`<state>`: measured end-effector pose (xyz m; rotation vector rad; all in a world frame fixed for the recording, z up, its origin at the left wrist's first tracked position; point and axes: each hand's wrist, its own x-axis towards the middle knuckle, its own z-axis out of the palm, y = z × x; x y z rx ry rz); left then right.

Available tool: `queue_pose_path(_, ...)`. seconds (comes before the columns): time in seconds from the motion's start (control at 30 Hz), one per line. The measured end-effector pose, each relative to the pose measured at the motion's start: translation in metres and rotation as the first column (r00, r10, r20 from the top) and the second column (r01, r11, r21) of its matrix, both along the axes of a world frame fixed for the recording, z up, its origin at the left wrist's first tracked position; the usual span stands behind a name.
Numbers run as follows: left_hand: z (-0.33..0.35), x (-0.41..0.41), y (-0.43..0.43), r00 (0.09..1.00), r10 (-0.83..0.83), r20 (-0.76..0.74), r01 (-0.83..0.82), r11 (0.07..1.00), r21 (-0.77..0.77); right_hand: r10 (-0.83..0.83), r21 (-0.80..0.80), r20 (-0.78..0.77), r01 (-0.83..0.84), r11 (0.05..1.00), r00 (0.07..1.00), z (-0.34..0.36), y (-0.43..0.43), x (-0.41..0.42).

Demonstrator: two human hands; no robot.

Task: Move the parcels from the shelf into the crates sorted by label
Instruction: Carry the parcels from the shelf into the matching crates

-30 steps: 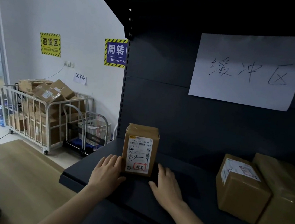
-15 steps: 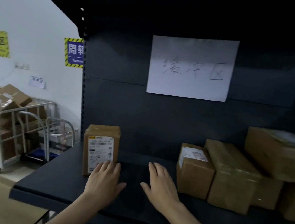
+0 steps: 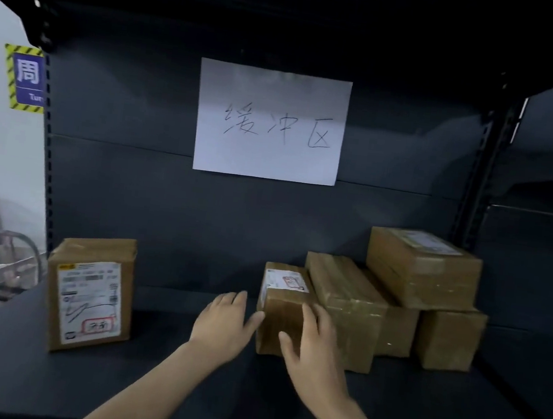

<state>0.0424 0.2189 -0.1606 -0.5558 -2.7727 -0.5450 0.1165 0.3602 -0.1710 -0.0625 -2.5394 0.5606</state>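
Below the paper sign [image 3: 271, 122] reading 缓冲区, left hand [image 3: 226, 324] and right hand [image 3: 312, 348], fingers straight and together, flank a labelled parcel [image 3: 278, 313] beside stacked parcels [image 3: 423, 271].

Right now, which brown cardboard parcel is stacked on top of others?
The long brown cardboard parcel at the upper right: it alone rests on other parcels; the rest stand on the dark shelf.
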Motion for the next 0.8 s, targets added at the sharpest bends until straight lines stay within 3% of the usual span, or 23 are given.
queue_pose_path(0.23, 0.005, -0.012, 0.037, 0.94, -0.169, 0.297, 0.03, 0.906, 0.422, -0.074, -0.24, 0.088, 0.093, 0.966, 0.993, -0.004, 0.011, -0.012)
queue_pose_path(0.37, 0.004, -0.016, 0.043, 0.917, -0.175, 0.358, -0.031, 0.865, 0.5, -0.005, -0.458, 0.141, 0.07, 0.886, 0.99, -0.006, 0.011, -0.029)
queue_pose_path(0.8, -0.002, -0.023, -0.005, 0.944, -0.024, 0.329, -0.217, 0.706, 0.675, 0.116, -0.519, 0.054, -0.071, 0.852, 0.992, -0.009, -0.034, -0.045)
